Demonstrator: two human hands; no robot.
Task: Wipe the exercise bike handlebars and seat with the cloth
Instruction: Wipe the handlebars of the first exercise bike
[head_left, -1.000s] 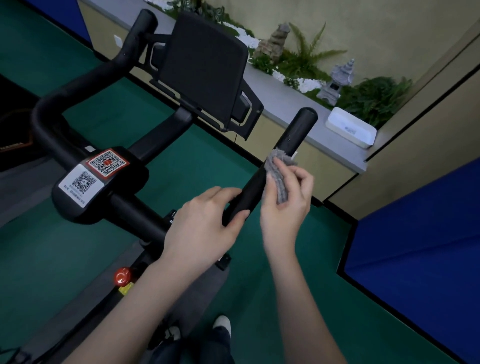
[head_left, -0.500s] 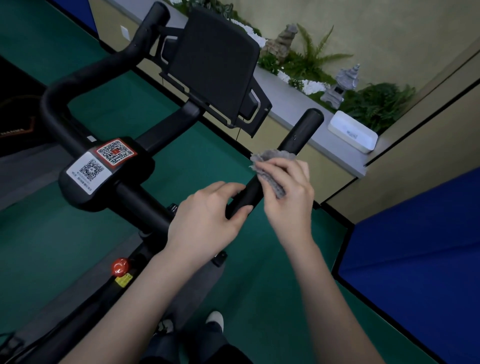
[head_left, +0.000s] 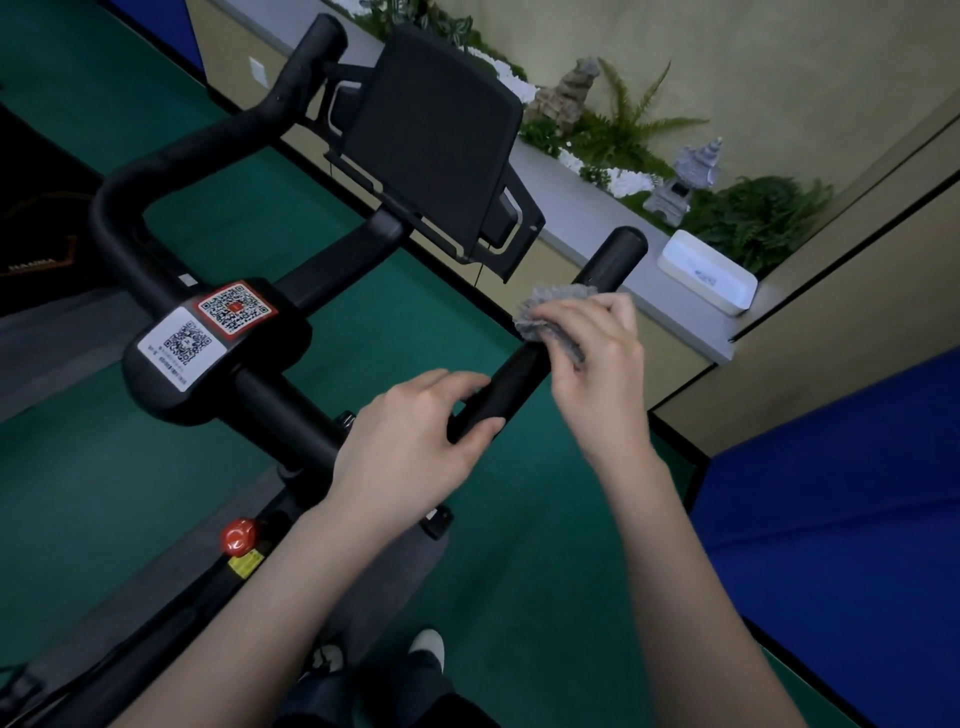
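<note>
The black exercise bike handlebars (head_left: 171, 166) curve from the upper left to a right bar (head_left: 519, 374) running toward the upper right. My left hand (head_left: 410, 447) grips the lower part of that right bar. Higher up, my right hand (head_left: 597, 358) holds a grey fluffy cloth (head_left: 545, 317) wrapped over the bar, just below its round end (head_left: 618, 254). The black screen (head_left: 436, 135) stands between the two bars. The seat is out of view.
QR stickers (head_left: 208, 332) sit on the centre clamp, and a red knob (head_left: 239, 535) is lower on the frame. A grey ledge with plants, stone ornaments and a white box (head_left: 706, 270) runs behind. Blue padding (head_left: 831, 509) is at right, green floor below.
My right hand has slid the cloth up the right bar toward its end. My left hand keeps its grip lower on the same bar. The view has shifted slightly.
</note>
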